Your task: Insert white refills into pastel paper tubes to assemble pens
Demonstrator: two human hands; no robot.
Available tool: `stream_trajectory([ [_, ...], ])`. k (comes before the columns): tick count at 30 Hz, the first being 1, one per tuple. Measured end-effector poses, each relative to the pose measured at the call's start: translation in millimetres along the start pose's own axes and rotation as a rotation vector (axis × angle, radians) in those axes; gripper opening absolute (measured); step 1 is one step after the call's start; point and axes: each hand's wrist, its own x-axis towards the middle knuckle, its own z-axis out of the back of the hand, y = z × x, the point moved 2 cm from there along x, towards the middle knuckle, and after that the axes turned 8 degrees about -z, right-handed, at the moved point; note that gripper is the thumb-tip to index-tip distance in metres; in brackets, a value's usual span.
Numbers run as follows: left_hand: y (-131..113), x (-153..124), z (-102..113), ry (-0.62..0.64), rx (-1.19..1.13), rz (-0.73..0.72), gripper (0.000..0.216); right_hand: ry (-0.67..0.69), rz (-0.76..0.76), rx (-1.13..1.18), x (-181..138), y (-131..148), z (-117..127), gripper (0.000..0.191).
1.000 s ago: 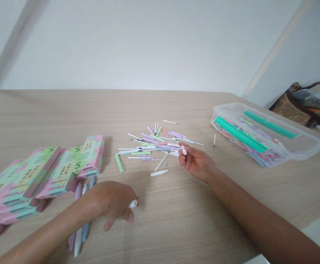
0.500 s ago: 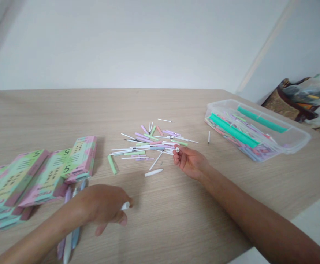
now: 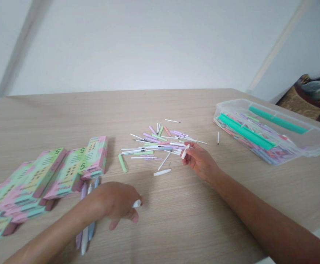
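My left hand is closed around a white pen barrel, whose round end pokes out past the fingers. Between the fingertips of my right hand is a short white pen part with a tapered end, held at a tilt. That hand is at the right edge of a loose pile of white pen refills and purple, green and pink pen barrels. A white pen part lies alone in front of the pile. Purple, white and blue pens lie partly under my left forearm.
Green and pink boxes marked 5 are stacked at the left. A clear plastic bin with green strips stands at the right, holding many pen pieces. One short refill lies beside it. A bag sits beyond the table's right edge.
The white part in my right hand has turned from end-on to side-on, showing its tapered shape. The view has shifted a little left; my left hand keeps its barrel.
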Motion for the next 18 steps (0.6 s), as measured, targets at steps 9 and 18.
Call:
stream_trajectory([
  [9,5,-3,3,-0.123,0.023,0.101,0.045,0.02,0.171,-0.363,-5,1,-5,0.014],
  [18,-1,5,11,-0.245,0.082,0.084,0.054,0.273,0.253,-1.015,-51,-9,-70,0.006],
])
